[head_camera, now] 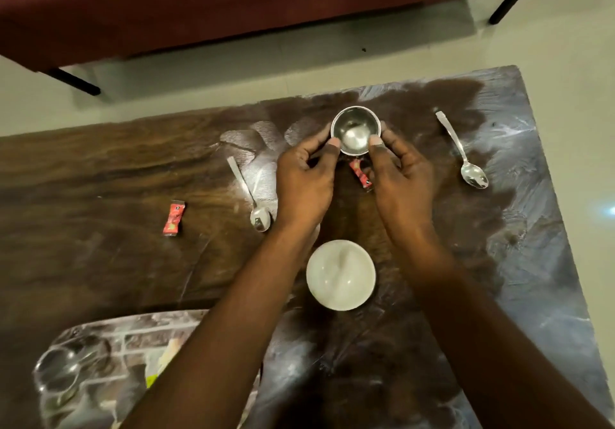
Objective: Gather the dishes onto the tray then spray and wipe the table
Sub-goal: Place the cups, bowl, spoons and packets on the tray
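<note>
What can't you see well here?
Head view: tray, cut off by the bottom edge and partly covered by the left forearm.
Head view: pale packet on the tray, mostly under that forearm.
Head view: red sachet, partly behind the right hand holding the steel bowl.

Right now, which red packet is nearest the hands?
The red packet between left hand and right hand, by the steel bowl; the other packet lies far left.

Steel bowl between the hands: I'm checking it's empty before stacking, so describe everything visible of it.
The steel bowl is small, round, shiny, upright and looks empty. It is over the table's far middle; lifted or resting, I cannot tell. The left hand and right hand grip its sides, thumbs on the near rim.
</note>
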A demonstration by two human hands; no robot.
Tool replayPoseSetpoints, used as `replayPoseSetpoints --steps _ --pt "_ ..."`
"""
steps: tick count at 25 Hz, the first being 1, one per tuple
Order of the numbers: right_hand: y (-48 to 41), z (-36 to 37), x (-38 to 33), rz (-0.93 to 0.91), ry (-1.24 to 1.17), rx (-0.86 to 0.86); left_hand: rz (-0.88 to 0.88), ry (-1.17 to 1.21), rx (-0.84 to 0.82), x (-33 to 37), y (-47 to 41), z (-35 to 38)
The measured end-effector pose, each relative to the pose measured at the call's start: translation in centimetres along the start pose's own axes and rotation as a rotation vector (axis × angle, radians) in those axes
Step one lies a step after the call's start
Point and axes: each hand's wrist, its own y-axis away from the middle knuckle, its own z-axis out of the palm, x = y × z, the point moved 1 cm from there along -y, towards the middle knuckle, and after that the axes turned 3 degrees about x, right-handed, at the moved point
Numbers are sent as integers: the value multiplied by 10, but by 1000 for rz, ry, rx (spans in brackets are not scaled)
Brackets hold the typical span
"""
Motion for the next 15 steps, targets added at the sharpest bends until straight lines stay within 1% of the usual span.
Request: replayPoseSetpoints --steps 2,5,7,9,11,13,15 --pt "32 22 0 -53 92 -55 -23 94 75 -1 21 -40" --pt "88 58 7 -61 66 -152 -54 227 181 -5 61 -108" --pt "130 79 16 -44 88 -261 -51 275 259 -12 91 -156" --pt "174 97 32 0 131 -388 -81 314 375 -26 128 -202" --pt "218 116 58 60 169 -483 -150 377 500 -45 165 -247" --pt "257 136 87 124 208 -530 -213 431 595 -66 191 -283" --pt "287 153 114 174 262 -540 -276 491 677 -85 204 -310"
